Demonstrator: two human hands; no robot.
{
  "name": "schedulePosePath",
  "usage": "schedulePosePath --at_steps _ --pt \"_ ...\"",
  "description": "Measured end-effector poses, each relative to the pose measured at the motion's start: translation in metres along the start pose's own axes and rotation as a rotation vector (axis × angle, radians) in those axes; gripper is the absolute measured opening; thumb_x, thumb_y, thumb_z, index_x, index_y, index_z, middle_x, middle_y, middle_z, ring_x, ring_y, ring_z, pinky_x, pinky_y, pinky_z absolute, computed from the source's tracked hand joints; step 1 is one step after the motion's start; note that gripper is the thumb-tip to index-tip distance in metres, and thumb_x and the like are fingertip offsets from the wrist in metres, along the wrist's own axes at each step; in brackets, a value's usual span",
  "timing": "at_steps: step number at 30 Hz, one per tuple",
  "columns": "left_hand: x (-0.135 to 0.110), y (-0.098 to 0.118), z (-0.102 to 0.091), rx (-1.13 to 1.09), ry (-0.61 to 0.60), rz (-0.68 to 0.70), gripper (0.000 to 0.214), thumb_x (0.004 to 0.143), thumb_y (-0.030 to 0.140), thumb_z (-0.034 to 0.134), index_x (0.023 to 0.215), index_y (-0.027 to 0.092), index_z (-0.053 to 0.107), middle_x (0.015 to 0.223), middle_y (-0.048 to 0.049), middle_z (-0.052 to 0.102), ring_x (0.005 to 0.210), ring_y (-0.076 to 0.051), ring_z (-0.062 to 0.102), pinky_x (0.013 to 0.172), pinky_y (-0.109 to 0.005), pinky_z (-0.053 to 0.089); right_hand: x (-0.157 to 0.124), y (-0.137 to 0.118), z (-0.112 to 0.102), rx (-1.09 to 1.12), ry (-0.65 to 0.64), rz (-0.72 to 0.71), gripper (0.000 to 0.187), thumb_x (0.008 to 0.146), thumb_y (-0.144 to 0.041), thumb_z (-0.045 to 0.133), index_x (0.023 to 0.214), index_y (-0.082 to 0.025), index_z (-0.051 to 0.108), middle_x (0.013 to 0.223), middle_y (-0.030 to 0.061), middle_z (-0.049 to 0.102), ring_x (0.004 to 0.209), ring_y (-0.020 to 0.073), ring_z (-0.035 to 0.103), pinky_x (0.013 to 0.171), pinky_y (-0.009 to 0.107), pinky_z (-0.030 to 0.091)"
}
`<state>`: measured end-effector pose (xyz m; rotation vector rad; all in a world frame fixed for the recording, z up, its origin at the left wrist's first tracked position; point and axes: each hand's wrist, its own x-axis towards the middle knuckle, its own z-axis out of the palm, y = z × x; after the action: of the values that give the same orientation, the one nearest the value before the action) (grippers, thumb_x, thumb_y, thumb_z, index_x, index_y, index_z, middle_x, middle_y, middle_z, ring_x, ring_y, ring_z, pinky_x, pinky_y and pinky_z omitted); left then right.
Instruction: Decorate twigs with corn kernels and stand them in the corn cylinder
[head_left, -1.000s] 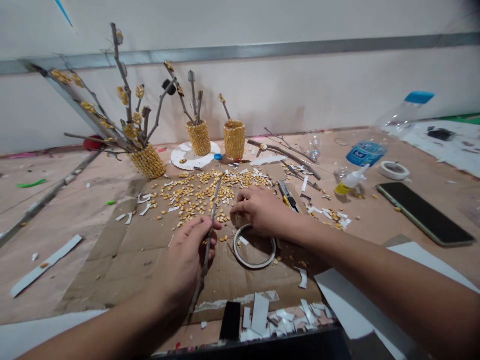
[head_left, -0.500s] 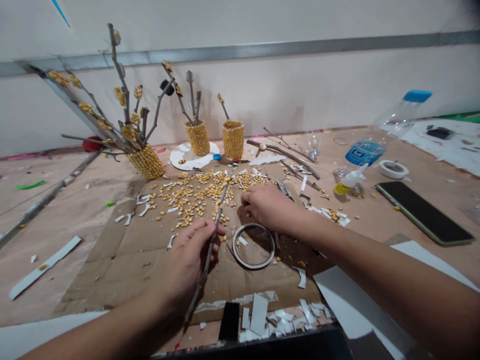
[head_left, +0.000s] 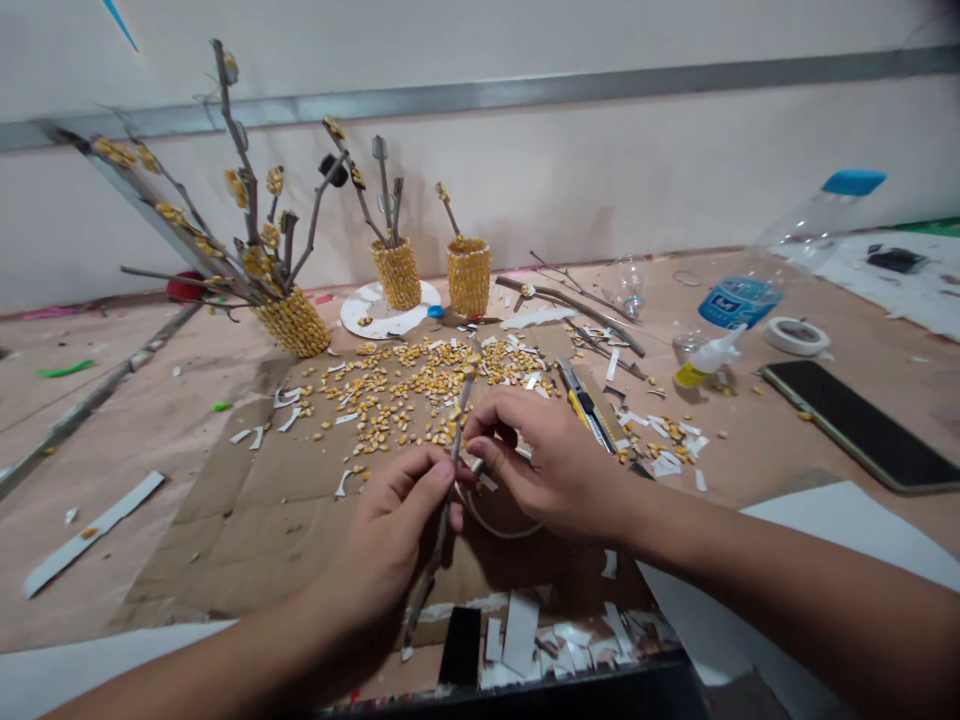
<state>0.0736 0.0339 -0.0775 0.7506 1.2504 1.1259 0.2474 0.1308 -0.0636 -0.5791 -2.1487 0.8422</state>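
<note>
My left hand [head_left: 394, 535] grips a thin grey twig [head_left: 459, 410] that points up and away over a spread of corn kernels [head_left: 397, 385] on a flat cardboard sheet [head_left: 247, 520]. My right hand [head_left: 544, 460] has come in beside it, thumb and fingers pinched against the twig near its middle; whether a kernel is in the pinch is hidden. Under my right hand lies a tape ring [head_left: 495, 520], mostly covered. A yellow utility knife [head_left: 585, 405] rests just right of my right hand.
Three kernel-covered pots with twigs stand at the back: one [head_left: 294, 322] tilted left, one [head_left: 397, 272] on a white disc, one [head_left: 469, 277] beside it. A glue bottle [head_left: 705, 358], plastic bottle [head_left: 780, 260], tape roll [head_left: 796, 335] and phone [head_left: 862, 425] lie right. Paper scraps [head_left: 540, 630] litter the near edge.
My right hand left the kernel pile and came back toward me to pinch the twig. My left hand tilted the twig slightly right and lifted it closer.
</note>
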Motion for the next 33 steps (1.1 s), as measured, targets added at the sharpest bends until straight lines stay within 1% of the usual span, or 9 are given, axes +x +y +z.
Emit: schedulePosePath --at_steps 4,7,10,15,19,23,27,31,33 --pt "-0.001 -0.001 0.001 0.01 -0.054 0.01 0.035 0.095 0.053 0.072 0.086 0.02 0.068 0.067 0.0 0.068 0.056 -0.011 0.054 0.052 -0.019 0.04 -0.001 -0.003 -0.001 -0.012 0.003 -0.017 0.012 0.099 -0.011 0.06 0.09 -0.017 0.065 0.086 0.0041 0.07 0.08 0.0167 0.06 0.076 0.031 0.045" --pt "-0.003 0.0 0.003 -0.022 -0.046 -0.008 0.035 0.093 0.053 0.074 0.085 0.02 0.069 0.072 -0.0003 0.069 0.058 -0.01 0.057 0.053 -0.02 0.042 -0.001 -0.006 -0.003 -0.009 -0.003 -0.013 0.012 0.099 -0.011 0.06 0.089 -0.018 0.065 0.085 0.0034 0.07 0.079 0.0164 0.06 0.076 0.031 0.045" --pt "-0.004 0.0 0.005 -0.051 -0.047 -0.016 0.034 0.092 0.051 0.077 0.085 0.02 0.068 0.071 0.0005 0.068 0.059 -0.01 0.057 0.054 -0.019 0.043 -0.002 -0.007 -0.003 -0.017 -0.004 -0.001 0.013 0.098 -0.011 0.06 0.089 -0.018 0.064 0.084 0.0027 0.07 0.078 0.0161 0.059 0.074 0.031 0.043" --pt "-0.005 -0.001 0.004 -0.073 -0.108 -0.014 0.03 0.094 0.048 0.077 0.086 0.02 0.068 0.072 0.0012 0.069 0.061 -0.01 0.059 0.055 -0.019 0.047 -0.003 -0.008 -0.001 -0.028 0.055 -0.027 0.01 0.098 -0.011 0.061 0.09 -0.017 0.065 0.084 0.0026 0.069 0.078 0.0157 0.06 0.075 0.031 0.044" --pt "-0.006 -0.002 0.004 -0.088 -0.127 -0.008 0.029 0.095 0.048 0.076 0.087 0.021 0.069 0.073 0.0012 0.068 0.061 -0.01 0.059 0.056 -0.019 0.045 -0.005 -0.012 0.001 -0.029 0.083 0.018 0.008 0.096 -0.014 0.063 0.089 -0.017 0.063 0.08 0.0007 0.065 0.073 0.0147 0.056 0.071 0.031 0.041" --pt "-0.007 -0.004 0.004 -0.062 -0.131 -0.002 0.03 0.096 0.049 0.074 0.087 0.021 0.071 0.073 0.001 0.067 0.062 -0.011 0.058 0.057 -0.02 0.045 -0.006 -0.014 0.005 0.004 0.105 0.07 0.01 0.095 -0.014 0.061 0.087 -0.019 0.06 0.079 -0.0003 0.062 0.072 0.015 0.056 0.07 0.032 0.041" --pt "-0.007 -0.006 0.005 -0.057 -0.141 0.001 0.029 0.097 0.047 0.074 0.085 0.021 0.071 0.073 0.0011 0.067 0.064 -0.011 0.058 0.06 -0.02 0.046 -0.007 -0.013 0.006 0.03 0.103 0.095 0.012 0.093 -0.013 0.061 0.083 -0.02 0.058 0.08 0.0006 0.063 0.074 0.0161 0.057 0.07 0.033 0.041" --pt "-0.006 -0.004 0.005 -0.07 -0.158 0.001 0.03 0.096 0.046 0.074 0.083 0.02 0.07 0.072 0.0002 0.068 0.064 -0.012 0.059 0.06 -0.021 0.047 -0.008 -0.011 0.004 0.1 0.119 0.068 0.014 0.093 -0.013 0.064 0.082 -0.02 0.059 0.079 -0.0003 0.063 0.073 0.015 0.057 0.07 0.032 0.043" --pt "-0.004 -0.003 0.005 -0.074 -0.152 0.005 0.03 0.096 0.045 0.073 0.082 0.019 0.07 0.071 -0.0003 0.069 0.062 -0.012 0.06 0.058 -0.021 0.048 -0.008 -0.009 0.001 0.153 0.159 0.06 0.013 0.094 -0.014 0.064 0.083 -0.02 0.06 0.078 -0.0016 0.063 0.07 0.0136 0.057 0.067 0.03 0.044"
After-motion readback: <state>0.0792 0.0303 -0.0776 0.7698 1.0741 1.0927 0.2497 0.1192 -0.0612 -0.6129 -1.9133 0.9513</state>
